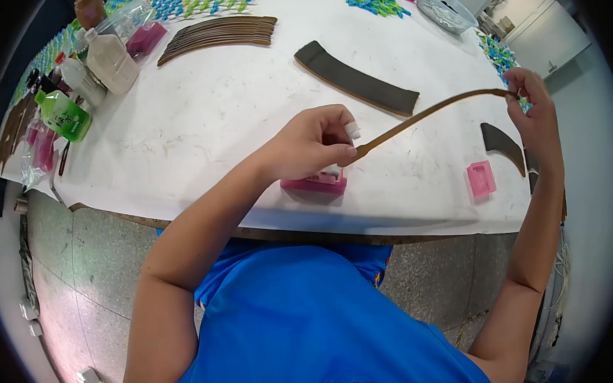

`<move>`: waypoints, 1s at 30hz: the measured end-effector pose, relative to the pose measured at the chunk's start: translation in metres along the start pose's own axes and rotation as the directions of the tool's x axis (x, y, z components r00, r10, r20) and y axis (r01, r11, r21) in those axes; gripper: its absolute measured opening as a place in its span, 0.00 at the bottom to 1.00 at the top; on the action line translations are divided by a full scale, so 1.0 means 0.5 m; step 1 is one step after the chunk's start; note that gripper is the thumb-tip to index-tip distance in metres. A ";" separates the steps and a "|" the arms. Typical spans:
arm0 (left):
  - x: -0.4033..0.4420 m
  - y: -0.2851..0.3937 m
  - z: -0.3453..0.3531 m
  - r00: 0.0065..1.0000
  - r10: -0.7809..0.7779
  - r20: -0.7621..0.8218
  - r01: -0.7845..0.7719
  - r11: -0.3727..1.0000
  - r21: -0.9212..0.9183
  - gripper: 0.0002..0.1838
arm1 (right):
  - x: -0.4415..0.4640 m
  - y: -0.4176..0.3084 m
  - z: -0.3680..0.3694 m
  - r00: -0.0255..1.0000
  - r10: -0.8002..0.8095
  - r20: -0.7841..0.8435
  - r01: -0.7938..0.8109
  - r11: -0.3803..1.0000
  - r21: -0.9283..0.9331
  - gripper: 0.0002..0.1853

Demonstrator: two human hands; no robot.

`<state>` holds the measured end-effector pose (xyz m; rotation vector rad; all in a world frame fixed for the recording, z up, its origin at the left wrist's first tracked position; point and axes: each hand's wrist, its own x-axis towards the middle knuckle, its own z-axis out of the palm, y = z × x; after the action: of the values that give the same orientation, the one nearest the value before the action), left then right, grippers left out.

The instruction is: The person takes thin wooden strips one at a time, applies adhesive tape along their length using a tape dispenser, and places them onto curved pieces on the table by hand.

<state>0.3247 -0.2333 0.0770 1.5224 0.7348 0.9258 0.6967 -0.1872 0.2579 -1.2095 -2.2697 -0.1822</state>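
A thin, curved brown strip (429, 114) stretches above the table, one end in each hand. My left hand (314, 143) pinches its left end between thumb and fingers; a white wrap (352, 130) covers a fingertip. At the far end of the strip, my right hand (537, 118) is closed on it. Directly below my left hand lies a pink case (313, 186), partly hidden. Beyond the strip rests a dark curved stack of similar strips (359, 79). A smaller dark curved piece (504, 148) and a pink open box (481, 179) lie near my right forearm.
A fanned row of brown strips (220, 37) lies at the back left. Bottles, including a green one (64, 115), crowd the left edge. Blue and green small pieces (377, 0) and a clear bowl (446, 7) are at the back. The table's front edge (407, 231) runs before my body.
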 end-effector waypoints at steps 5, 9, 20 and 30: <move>-0.048 0.035 -0.097 0.994 -0.051 0.094 0.103 0.710 -0.697 0.08 | -0.047 0.096 0.088 0.829 0.173 0.531 -0.510 0.624 0.592 0.06; -0.084 0.008 -0.163 0.998 -0.014 0.063 0.056 0.661 -0.748 0.07 | -0.129 0.053 0.239 0.723 0.083 0.686 -0.674 -0.133 0.727 0.05; -0.200 -0.045 -0.288 0.968 -0.029 -0.249 -0.186 0.583 -0.791 0.10 | -0.029 -0.158 0.423 0.918 0.002 0.396 -0.268 -0.734 0.624 0.18; -0.241 -0.072 -0.426 0.822 -0.004 -0.569 -0.504 0.460 -0.731 0.11 | 0.142 -0.229 0.565 0.854 0.244 0.459 -0.381 -0.307 0.872 0.08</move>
<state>0.0820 -0.2260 0.0308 0.4382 0.2408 1.6612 0.4583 -0.0996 0.0749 -0.6820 -1.0715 1.7017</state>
